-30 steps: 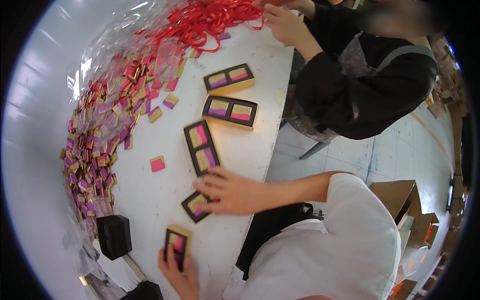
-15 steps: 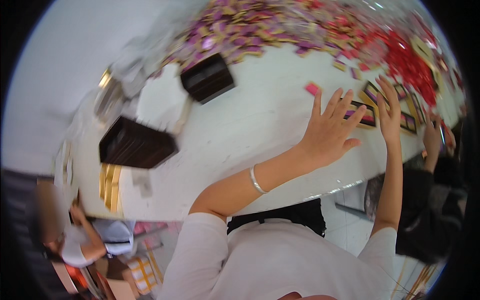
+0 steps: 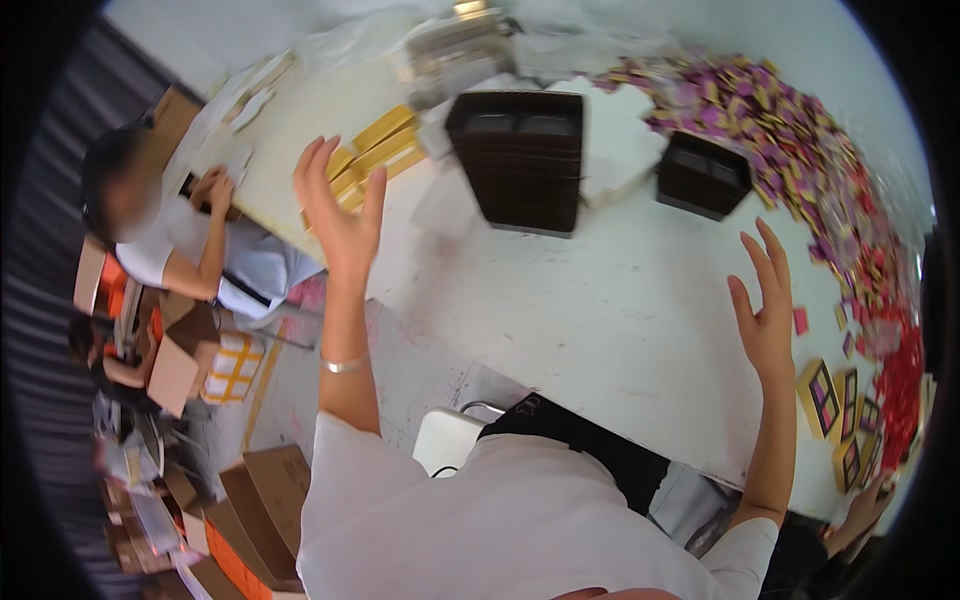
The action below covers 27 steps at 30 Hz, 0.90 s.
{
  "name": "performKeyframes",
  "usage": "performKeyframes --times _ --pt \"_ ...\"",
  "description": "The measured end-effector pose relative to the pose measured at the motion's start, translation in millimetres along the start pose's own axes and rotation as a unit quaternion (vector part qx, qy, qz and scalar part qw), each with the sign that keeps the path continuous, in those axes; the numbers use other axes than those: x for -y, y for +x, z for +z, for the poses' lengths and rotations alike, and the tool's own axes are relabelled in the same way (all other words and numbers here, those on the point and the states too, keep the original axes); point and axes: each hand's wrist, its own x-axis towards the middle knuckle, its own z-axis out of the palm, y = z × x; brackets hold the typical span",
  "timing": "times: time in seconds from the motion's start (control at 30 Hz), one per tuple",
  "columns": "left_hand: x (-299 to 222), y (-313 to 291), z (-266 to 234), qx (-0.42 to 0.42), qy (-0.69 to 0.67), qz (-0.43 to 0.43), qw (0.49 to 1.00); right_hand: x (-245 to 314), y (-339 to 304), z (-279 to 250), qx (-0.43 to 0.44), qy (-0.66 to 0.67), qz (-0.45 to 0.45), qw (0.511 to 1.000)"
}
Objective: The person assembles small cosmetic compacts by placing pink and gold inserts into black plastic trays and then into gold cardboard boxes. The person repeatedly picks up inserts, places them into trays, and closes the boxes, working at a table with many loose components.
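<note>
My left hand (image 3: pixel 342 215) is raised by the table's left edge with its fingers apart and nothing in it. Just beyond it lie gold boxes (image 3: pixel 390 150) in a small pile; part of the pile is hidden by the fingers. My right hand (image 3: pixel 768 325) hangs over the right side of the table, also empty, fingers spread. Between the hands, farther back, stands a tall stack of dark compartment trays (image 3: pixel 525 170). A lower stack of the same dark trays (image 3: pixel 704 178) is to its right, beyond my right hand.
Several gold-edged boxes with coloured pieces (image 3: pixel 822 398) lie at the right, below a heap of purple-and-gold pieces (image 3: pixel 770 120) and red wrappers (image 3: pixel 900 380). A co-worker (image 3: pixel 165 220) sits at the left end. Open cartons (image 3: pixel 265 500) stand on the floor.
The view has swung left. My left hand has left the gold-edged boxes and moved across to the gold pile. My right hand has drawn away from those boxes; both hands stay empty.
</note>
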Motion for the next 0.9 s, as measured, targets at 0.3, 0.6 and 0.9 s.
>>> performKeyframes --times 0.3,0.6,0.9 --pt "179.2 18.3 51.5 0.359 0.162 -0.182 0.901 15.1 4.7 36.3 0.019 -0.002 -0.011 1.0" --pt "181.7 17.0 95.7 0.432 0.24 -0.106 0.863 6.0 -25.1 30.0 -0.015 -0.044 0.032 0.998" --pt "139.8 23.2 88.2 0.427 0.335 -0.147 0.827 -10.7 -34.4 29.0 -0.039 -0.043 0.05 0.997"
